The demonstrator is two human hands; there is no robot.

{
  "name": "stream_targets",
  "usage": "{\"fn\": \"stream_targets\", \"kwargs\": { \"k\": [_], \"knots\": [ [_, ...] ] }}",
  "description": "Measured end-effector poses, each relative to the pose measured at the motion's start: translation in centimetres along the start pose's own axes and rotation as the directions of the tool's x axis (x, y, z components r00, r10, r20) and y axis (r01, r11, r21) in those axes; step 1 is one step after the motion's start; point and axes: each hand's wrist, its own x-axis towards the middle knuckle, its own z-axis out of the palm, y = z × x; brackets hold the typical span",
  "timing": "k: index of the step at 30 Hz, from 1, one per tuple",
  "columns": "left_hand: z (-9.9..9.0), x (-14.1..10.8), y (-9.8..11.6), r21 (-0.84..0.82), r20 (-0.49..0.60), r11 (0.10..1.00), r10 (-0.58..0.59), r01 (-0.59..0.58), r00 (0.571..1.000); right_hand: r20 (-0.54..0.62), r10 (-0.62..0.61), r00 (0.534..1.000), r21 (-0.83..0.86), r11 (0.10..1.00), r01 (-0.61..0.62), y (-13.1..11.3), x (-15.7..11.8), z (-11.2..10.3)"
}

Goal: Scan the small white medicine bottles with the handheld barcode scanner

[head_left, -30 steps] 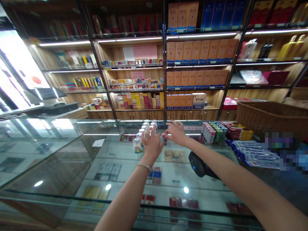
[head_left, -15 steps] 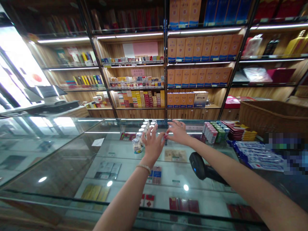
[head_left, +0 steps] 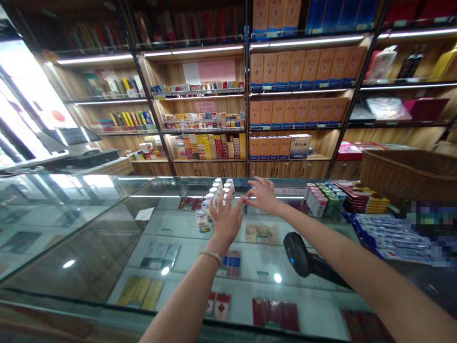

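Note:
Both hands reach over the glass counter (head_left: pixel 185 267), their thumbs and index fingers meeting near the middle. My left hand (head_left: pixel 227 216) has its other fingers spread, beside several small white-capped bottles (head_left: pixel 203 221) standing in rows. Opposite it, my right hand (head_left: pixel 263 195) pinches with thumb and index finger, the other fingers raised. A tiny reddish thing (head_left: pixel 244 200) shows between the fingertips, too small to name; which hand grips it I cannot tell. Under my right forearm lies a black handheld scanner (head_left: pixel 296 255).
Small cans (head_left: pixel 316 200), red and yellow packs (head_left: pixel 357 197), blue-white packets (head_left: pixel 392 233) and a wicker basket (head_left: pixel 407 176) stand at the right. A white paper (head_left: pixel 144 214) lies left. Shelves of boxes (head_left: pixel 278 69) fill the background.
The view has shifted slightly, so the counter items at the right appear farther right. Both hands keep nearly the same pose, fingertips still together.

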Motion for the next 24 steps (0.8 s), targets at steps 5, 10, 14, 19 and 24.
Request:
{"fn": "stream_targets", "kwargs": {
  "k": [5, 10, 14, 19, 24],
  "knots": [
    [0.0, 0.1, 0.0, 0.017, 0.033, 0.999, 0.037, -0.038, 0.999, -0.016, -0.002, 1.000, 0.010, 1.000, 0.002, 0.1, 0.7, 0.4],
    [0.2, 0.1, -0.3, 0.034, 0.028, 0.999, 0.029, -0.029, 0.999, -0.064, -0.022, 0.998, -0.025, 0.999, 0.021, 0.0, 0.9, 0.7],
    [0.3, 0.1, -0.4, 0.052, 0.042, 0.998, 0.016, -0.018, 0.999, -0.166, -0.136, 0.977, -0.118, 0.986, 0.118, 0.4, 0.7, 1.4],
    [0.2, 0.2, -0.3, 0.081, 0.056, 0.997, 0.006, -0.011, 0.998, -0.259, -0.325, 0.909, -0.268, 0.929, 0.256, 1.5, 0.1, 2.2],
    [0.3, 0.2, -0.4, 0.089, 0.046, 0.996, 0.010, -0.014, 0.999, -0.278, -0.431, 0.859, -0.355, 0.876, 0.325, 2.6, -0.5, 3.2]
  ]
}}
